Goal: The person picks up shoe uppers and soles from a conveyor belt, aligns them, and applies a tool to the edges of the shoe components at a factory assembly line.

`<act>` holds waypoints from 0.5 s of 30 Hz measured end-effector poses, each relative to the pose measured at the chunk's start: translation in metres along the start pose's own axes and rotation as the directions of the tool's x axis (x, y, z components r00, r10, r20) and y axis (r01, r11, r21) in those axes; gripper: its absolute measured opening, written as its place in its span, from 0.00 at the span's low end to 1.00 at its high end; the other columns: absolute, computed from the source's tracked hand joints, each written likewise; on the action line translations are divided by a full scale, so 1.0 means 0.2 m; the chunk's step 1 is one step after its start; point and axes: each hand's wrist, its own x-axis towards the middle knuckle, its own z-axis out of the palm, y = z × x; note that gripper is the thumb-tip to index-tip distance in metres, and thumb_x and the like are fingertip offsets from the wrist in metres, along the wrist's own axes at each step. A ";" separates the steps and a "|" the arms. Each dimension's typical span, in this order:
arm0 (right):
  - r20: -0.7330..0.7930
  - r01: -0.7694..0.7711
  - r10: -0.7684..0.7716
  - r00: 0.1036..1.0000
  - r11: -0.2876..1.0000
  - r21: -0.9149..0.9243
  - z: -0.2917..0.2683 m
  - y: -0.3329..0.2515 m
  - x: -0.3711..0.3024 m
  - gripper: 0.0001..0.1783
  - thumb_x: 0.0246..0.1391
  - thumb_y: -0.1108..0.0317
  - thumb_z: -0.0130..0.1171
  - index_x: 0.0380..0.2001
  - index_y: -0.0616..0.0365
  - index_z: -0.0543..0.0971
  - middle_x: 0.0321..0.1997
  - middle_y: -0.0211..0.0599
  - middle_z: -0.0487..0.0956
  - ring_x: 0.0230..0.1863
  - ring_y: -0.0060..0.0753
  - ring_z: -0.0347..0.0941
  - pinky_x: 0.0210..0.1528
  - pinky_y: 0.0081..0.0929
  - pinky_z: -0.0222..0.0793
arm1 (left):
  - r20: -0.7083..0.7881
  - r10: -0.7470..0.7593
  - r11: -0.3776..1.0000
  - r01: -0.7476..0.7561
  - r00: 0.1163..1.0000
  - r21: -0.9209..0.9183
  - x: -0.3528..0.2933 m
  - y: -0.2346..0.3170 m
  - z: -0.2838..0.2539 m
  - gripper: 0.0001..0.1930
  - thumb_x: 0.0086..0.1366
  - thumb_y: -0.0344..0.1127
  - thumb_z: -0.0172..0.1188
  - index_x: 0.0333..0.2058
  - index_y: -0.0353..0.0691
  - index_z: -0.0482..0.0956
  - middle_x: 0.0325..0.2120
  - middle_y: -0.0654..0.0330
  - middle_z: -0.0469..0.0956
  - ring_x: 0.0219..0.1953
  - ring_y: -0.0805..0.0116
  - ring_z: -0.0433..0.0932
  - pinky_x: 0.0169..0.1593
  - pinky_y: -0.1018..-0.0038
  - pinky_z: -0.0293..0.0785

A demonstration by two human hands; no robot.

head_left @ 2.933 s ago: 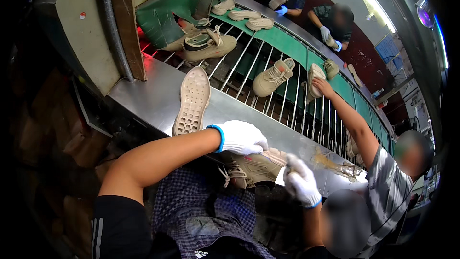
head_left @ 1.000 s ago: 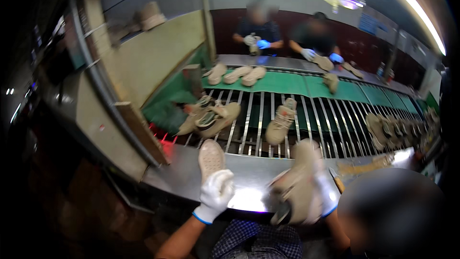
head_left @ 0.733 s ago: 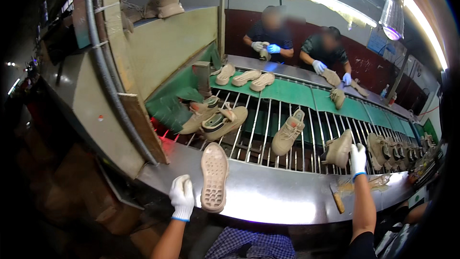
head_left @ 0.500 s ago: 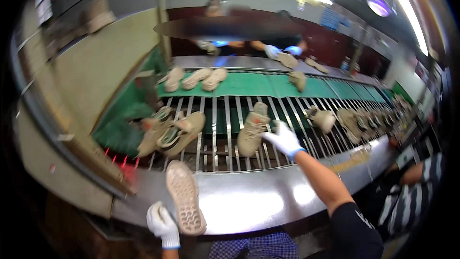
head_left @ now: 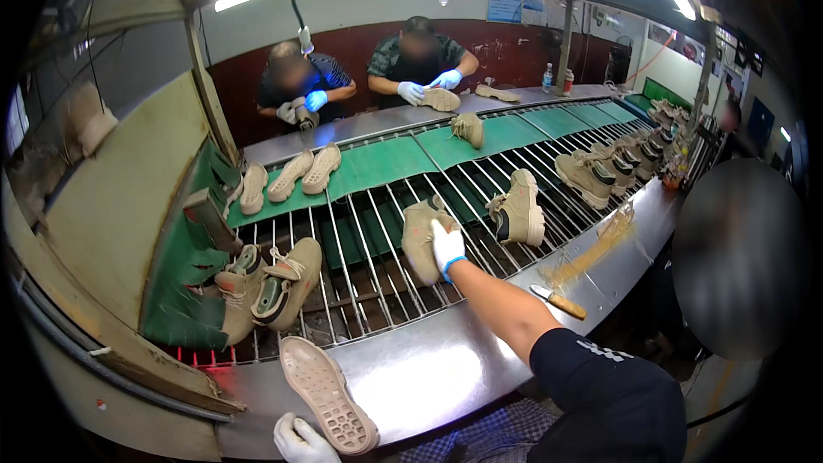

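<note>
My right hand (head_left: 447, 249), in a white glove with a blue cuff, grips the side of a beige lace-up shoe (head_left: 420, 242) over the metal bars of the conveyor. My left hand (head_left: 302, 441), also white-gloved, is at the lower edge with its fingers curled; what they hold, if anything, is hidden. Close beside it a loose beige sole (head_left: 326, 394) lies on the steel ledge (head_left: 429, 369), its hollowed, grid-patterned face up. Left of the conveyor's middle sit two beige shoes, one (head_left: 290, 285) leaning near the other (head_left: 237, 296).
Another beige shoe (head_left: 519, 210) rests right of my hand, with a row of shoes (head_left: 591, 176) beyond. A wooden-handled knife (head_left: 559, 302) lies on the ledge. Several soles (head_left: 291, 176) lie on the green belt (head_left: 377, 167). Two gloved co-workers handle shoe parts across the line.
My right hand has closed on the shoe, which has turned and shifted left in the picture. The view has swung right; the knife now shows. My left hand stays by the sole.
</note>
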 end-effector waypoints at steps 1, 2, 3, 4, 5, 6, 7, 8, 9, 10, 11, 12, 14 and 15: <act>-0.080 -0.044 0.047 0.996 0.998 0.033 -0.13 0.05 0.06 0.25 0.66 0.55 0.65 0.56 0.65 0.77 0.50 0.44 0.84 0.48 0.35 0.80 0.52 0.35 0.76 | 0.040 -0.007 0.999 0.008 0.999 -0.033 0.00 0.02 0.01 0.13 0.74 0.38 0.61 0.43 0.32 0.87 0.42 0.46 0.86 0.47 0.45 0.83 0.56 0.56 0.79; -0.145 -0.083 0.093 0.985 0.994 0.078 -0.21 0.06 0.09 0.18 0.68 0.60 0.64 0.51 0.64 0.81 0.44 0.37 0.85 0.42 0.29 0.80 0.46 0.32 0.78 | 0.070 -0.016 0.998 0.020 0.997 -0.062 0.01 0.03 0.02 0.13 0.74 0.38 0.61 0.43 0.32 0.86 0.43 0.45 0.86 0.48 0.45 0.82 0.57 0.56 0.78; -0.134 -0.137 0.163 0.977 0.973 0.186 -0.23 0.04 0.05 0.15 0.68 0.59 0.65 0.47 0.59 0.82 0.38 0.33 0.83 0.37 0.28 0.80 0.40 0.32 0.78 | 0.047 -0.001 0.996 0.006 0.999 -0.091 0.01 0.01 0.02 0.13 0.74 0.38 0.61 0.45 0.32 0.85 0.45 0.45 0.85 0.49 0.45 0.82 0.58 0.55 0.78; 0.019 -0.183 0.187 0.982 0.930 0.320 -0.28 0.01 0.03 0.11 0.69 0.60 0.63 0.43 0.55 0.82 0.34 0.31 0.82 0.34 0.29 0.81 0.36 0.32 0.78 | 0.027 0.014 0.992 -0.011 1.000 -0.126 0.01 -0.01 0.03 0.14 0.74 0.38 0.61 0.48 0.33 0.85 0.46 0.45 0.85 0.49 0.46 0.82 0.58 0.55 0.78; 0.050 -0.271 0.267 0.962 0.926 0.264 -0.25 -0.06 -0.07 0.10 0.69 0.60 0.62 0.44 0.55 0.81 0.35 0.31 0.82 0.35 0.30 0.81 0.38 0.33 0.79 | 0.005 0.027 0.991 -0.026 1.000 -0.128 0.02 -0.03 0.00 0.15 0.74 0.37 0.61 0.50 0.33 0.84 0.48 0.46 0.84 0.50 0.47 0.82 0.59 0.55 0.78; 0.084 -0.361 0.351 0.933 0.909 0.207 -0.21 -0.18 -0.22 0.10 0.70 0.60 0.61 0.45 0.54 0.80 0.36 0.31 0.82 0.36 0.32 0.82 0.40 0.34 0.80 | -0.064 0.101 0.986 -0.108 0.993 -0.125 0.04 -0.02 -0.05 0.16 0.74 0.37 0.61 0.53 0.32 0.82 0.48 0.46 0.84 0.51 0.47 0.82 0.60 0.54 0.78; 0.205 -0.435 0.383 0.901 0.799 0.416 -0.26 -0.25 -0.30 0.12 0.71 0.60 0.60 0.50 0.53 0.78 0.41 0.33 0.82 0.41 0.33 0.81 0.45 0.35 0.81 | -0.112 0.180 0.966 -0.197 0.977 -0.164 0.05 0.04 -0.02 0.17 0.74 0.37 0.61 0.56 0.32 0.80 0.49 0.46 0.83 0.52 0.48 0.81 0.60 0.54 0.78; 0.327 -0.517 0.401 0.855 0.636 0.572 -0.34 -0.25 -0.43 0.14 0.73 0.59 0.58 0.55 0.53 0.77 0.46 0.35 0.82 0.46 0.35 0.81 0.49 0.36 0.82 | -0.140 0.241 0.945 -0.265 0.960 -0.194 0.01 0.10 -0.02 0.20 0.74 0.36 0.62 0.59 0.32 0.78 0.50 0.46 0.83 0.53 0.48 0.81 0.61 0.53 0.78; 0.450 -0.630 0.441 0.776 0.528 0.569 -0.41 -0.26 -0.54 0.20 0.74 0.54 0.55 0.60 0.52 0.74 0.53 0.37 0.80 0.53 0.37 0.79 0.56 0.38 0.80 | -0.003 0.325 0.903 -0.312 0.946 -0.295 -0.05 0.18 0.03 0.21 0.75 0.39 0.60 0.61 0.31 0.75 0.51 0.46 0.82 0.54 0.49 0.81 0.61 0.53 0.78; 0.581 -0.732 0.445 0.681 0.417 0.539 -0.46 -0.32 -0.64 0.25 0.76 0.50 0.52 0.66 0.51 0.72 0.61 0.40 0.79 0.60 0.39 0.76 0.62 0.40 0.78 | 0.103 0.407 0.853 -0.338 0.907 -0.398 -0.11 0.32 0.07 0.23 0.77 0.41 0.58 0.62 0.30 0.73 0.53 0.46 0.82 0.55 0.50 0.81 0.61 0.53 0.78; 0.532 -0.607 0.354 0.769 0.665 0.436 -0.50 -0.37 -0.78 0.30 0.76 0.45 0.48 0.70 0.52 0.69 0.65 0.42 0.76 0.65 0.42 0.74 0.66 0.40 0.75 | -0.133 0.649 0.619 -0.621 0.749 -0.481 -0.08 0.59 0.07 0.24 0.71 0.39 0.64 0.60 0.32 0.76 0.56 0.44 0.78 0.58 0.47 0.79 0.61 0.50 0.78; 0.538 -0.628 0.373 0.756 0.645 0.436 -0.54 -0.44 -0.90 0.32 0.77 0.43 0.47 0.71 0.53 0.69 0.67 0.43 0.75 0.67 0.42 0.72 0.69 0.41 0.72 | -0.378 0.778 0.306 -0.829 0.501 -0.469 -0.07 0.83 0.06 0.25 0.65 0.38 0.70 0.57 0.33 0.78 0.59 0.43 0.75 0.60 0.43 0.77 0.61 0.48 0.77; 0.626 -0.789 0.485 0.611 0.318 0.525 -0.62 -0.69 -1.15 0.34 0.77 0.41 0.47 0.71 0.56 0.69 0.68 0.44 0.75 0.68 0.43 0.71 0.73 0.41 0.66 | -0.043 0.728 0.550 -0.622 0.684 -0.557 -0.31 0.91 0.08 0.42 0.63 0.46 0.73 0.71 0.40 0.62 0.69 0.45 0.63 0.70 0.39 0.67 0.68 0.42 0.71; 0.602 -0.781 0.498 0.624 0.421 0.461 -0.67 -0.80 -1.27 0.34 0.77 0.42 0.47 0.71 0.57 0.69 0.68 0.45 0.75 0.68 0.43 0.71 0.74 0.43 0.65 | -0.091 0.732 0.543 -0.659 0.675 -0.521 -0.33 0.94 0.10 0.46 0.64 0.48 0.73 0.73 0.42 0.57 0.70 0.45 0.62 0.71 0.37 0.66 0.69 0.41 0.69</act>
